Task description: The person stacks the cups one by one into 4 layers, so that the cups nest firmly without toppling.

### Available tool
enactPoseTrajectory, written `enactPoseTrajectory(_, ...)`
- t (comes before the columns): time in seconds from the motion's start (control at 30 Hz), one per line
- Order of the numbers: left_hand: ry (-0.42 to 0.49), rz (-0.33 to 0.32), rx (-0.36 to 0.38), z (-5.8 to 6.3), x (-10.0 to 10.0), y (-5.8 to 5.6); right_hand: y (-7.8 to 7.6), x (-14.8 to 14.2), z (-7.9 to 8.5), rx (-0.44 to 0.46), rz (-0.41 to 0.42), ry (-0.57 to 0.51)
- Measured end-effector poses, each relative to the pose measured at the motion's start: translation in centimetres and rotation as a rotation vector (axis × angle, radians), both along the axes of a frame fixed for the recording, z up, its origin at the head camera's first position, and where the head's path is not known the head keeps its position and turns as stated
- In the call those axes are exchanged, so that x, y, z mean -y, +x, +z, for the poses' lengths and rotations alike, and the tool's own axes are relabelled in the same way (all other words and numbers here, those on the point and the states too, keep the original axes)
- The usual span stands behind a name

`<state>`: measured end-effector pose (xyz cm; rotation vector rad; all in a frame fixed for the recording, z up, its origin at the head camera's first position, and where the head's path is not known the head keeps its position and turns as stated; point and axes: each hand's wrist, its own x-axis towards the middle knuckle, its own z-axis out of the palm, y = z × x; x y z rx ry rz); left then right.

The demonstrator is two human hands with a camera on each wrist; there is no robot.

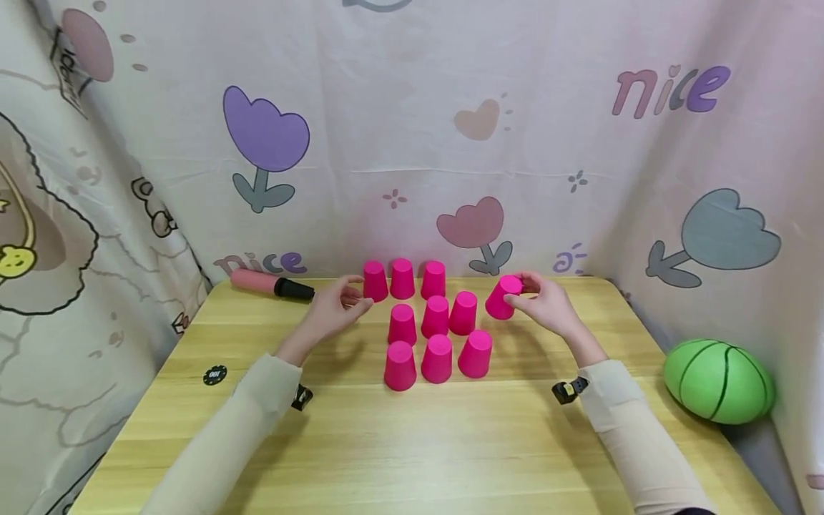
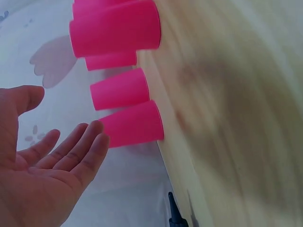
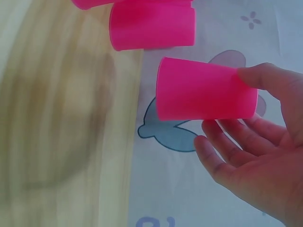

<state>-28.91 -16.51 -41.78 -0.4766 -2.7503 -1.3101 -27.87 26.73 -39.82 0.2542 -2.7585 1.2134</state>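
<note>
Between the thumb and fingers of my right hand (image 1: 543,304) is a pink cup (image 3: 206,90), mouth down and slightly tilted. It is at the right of the other cups, with its rim close over the table. My left hand (image 1: 331,315) has loosely bent fingers and holds nothing. Its fingertips are right by the back-left cup (image 1: 375,281), overlapping that cup's edge in the left wrist view. Several more pink cups stand mouth down in rows of three, including a middle-row cup (image 1: 463,313) and a front-row cup (image 1: 400,366).
At the back left of the wooden table (image 1: 386,458) lies a pink cylinder with a black tapered end (image 1: 270,285). A black chip (image 1: 215,375) lies at the left. Beyond the right edge is a green ball (image 1: 719,381). A patterned curtain (image 1: 386,107) hangs behind.
</note>
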Motion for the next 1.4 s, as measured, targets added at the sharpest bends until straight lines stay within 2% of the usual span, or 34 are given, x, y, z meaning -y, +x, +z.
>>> enactPoseTrajectory(0.37, 0.034, -0.095, 0.018, -0.3, -1.3, 3.1, -3.0, 1.6, -0.2, 0.012, 0.008, -0.046)
enactPoseTrajectory(0.5, 0.043, -0.118, 0.001, -0.5, -1.7, 4.0, -4.2, 2.1, -0.4, 0.009, 0.019, -0.040)
enactPoseTrajectory(0.67, 0.048, -0.140, 0.031, -0.9, -2.2, 5.1, -5.5, 2.8, -0.8, 0.004, 0.047, -0.036)
enactPoseTrajectory(0.9, 0.062, -0.214, 0.053, -1.2, -2.9, 6.6, -6.7, 3.9, -1.6, 0.010, 0.053, -0.029)
enactPoseTrajectory(1.07, 0.048, -0.247, 0.056, -1.5, -3.2, 7.3, -7.6, 4.2, -2.3, 0.020, 0.069, -0.027)
enactPoseTrajectory(1.4, 0.021, -0.280, 0.059, -2.0, -3.5, 7.8, -8.4, 4.9, -2.9, 0.026, 0.103, -0.033)
